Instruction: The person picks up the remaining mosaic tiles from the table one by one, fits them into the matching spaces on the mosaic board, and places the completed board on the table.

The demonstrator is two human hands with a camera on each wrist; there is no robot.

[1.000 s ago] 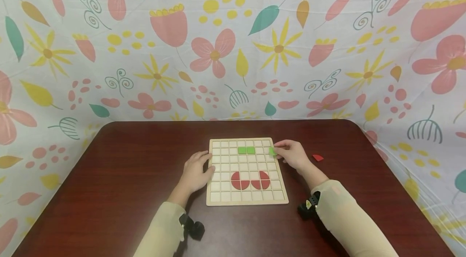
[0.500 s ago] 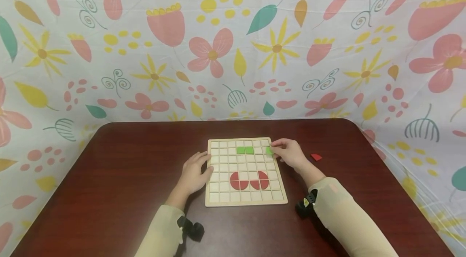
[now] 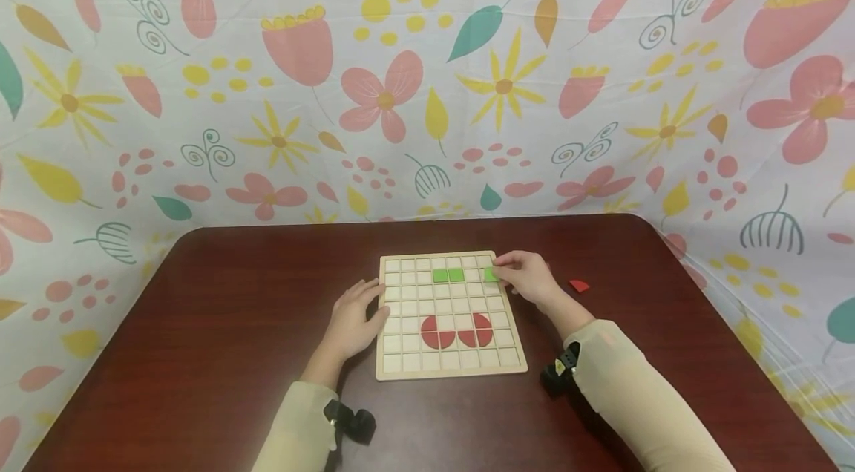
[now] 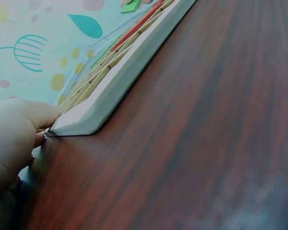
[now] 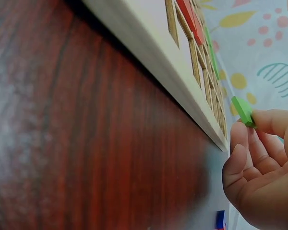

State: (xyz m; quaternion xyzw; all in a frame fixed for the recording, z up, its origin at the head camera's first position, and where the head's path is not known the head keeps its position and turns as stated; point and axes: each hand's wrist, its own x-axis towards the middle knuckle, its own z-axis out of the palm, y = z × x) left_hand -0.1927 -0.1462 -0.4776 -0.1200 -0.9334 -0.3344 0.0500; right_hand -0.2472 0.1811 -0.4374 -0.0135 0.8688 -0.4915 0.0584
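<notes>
A square wooden grid board [image 3: 387,375] lies on the table. Two green square tiles [image 3: 440,276] sit side by side in its upper part, and several red quarter-circle tiles [image 3: 438,340] form two incomplete circles lower down. My left hand [image 3: 350,320] rests at the board's left edge, thumb and fingertips touching the rim [image 4: 89,117]. My right hand [image 3: 528,277] pinches a green tile [image 5: 244,111] between thumb and forefinger, over the upper right of the grid. In the right wrist view that tile is tilted; the head view cannot tell whether it touches the board.
A single red quarter-circle tile [image 3: 579,286] lies on the dark wooden table [image 3: 267,294], to the right of my right hand. At the bottom of the right wrist view a small blue piece [image 5: 220,219] shows. A flower-patterned cloth [image 3: 401,86] hangs behind the table.
My right hand has brought the green tile slightly left, further over the board's upper right cells. The left hand stays at the board's edge. The head view has shifted a little.
</notes>
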